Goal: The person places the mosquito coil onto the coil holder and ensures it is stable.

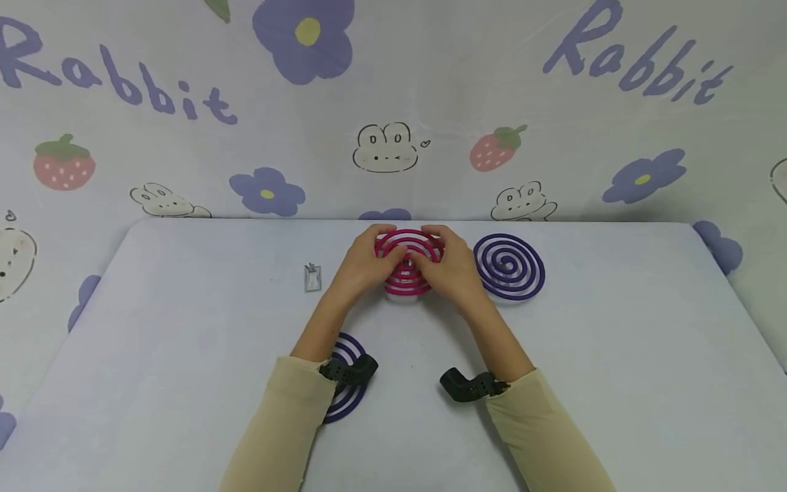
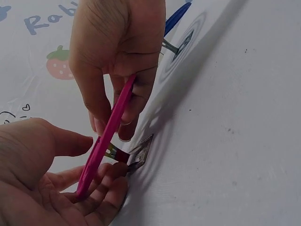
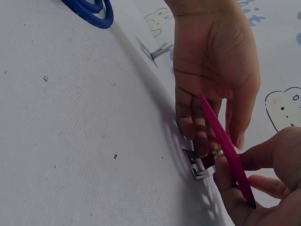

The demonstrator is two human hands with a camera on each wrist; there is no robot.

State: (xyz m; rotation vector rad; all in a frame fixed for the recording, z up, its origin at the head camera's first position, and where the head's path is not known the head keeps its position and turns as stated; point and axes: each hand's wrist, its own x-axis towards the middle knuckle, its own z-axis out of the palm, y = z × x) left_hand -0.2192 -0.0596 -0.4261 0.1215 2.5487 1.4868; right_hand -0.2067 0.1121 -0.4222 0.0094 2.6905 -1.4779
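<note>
Both hands hold a pink mosquito coil (image 1: 406, 292) at the far middle of the table. My left hand (image 1: 365, 265) grips its left rim, and my right hand (image 1: 456, 272) grips its right rim; both thumbs reach over the upper face toward the centre, other fingers around the edge and underneath. In the left wrist view the coil (image 2: 113, 120) is edge-on and tilted, close above a small metal stand (image 2: 142, 153). A strip of this stand rises to the coil's underside; whether it is through the centre cannot be told.
A purple coil (image 1: 506, 264) sits raised on a stand to the right. Another purple coil (image 1: 352, 410) lies under the left wrist, partly hidden. A bare metal stand (image 1: 312, 279) is left of the hands. A patterned cloth (image 1: 393, 191) hangs behind the white table (image 1: 615, 376).
</note>
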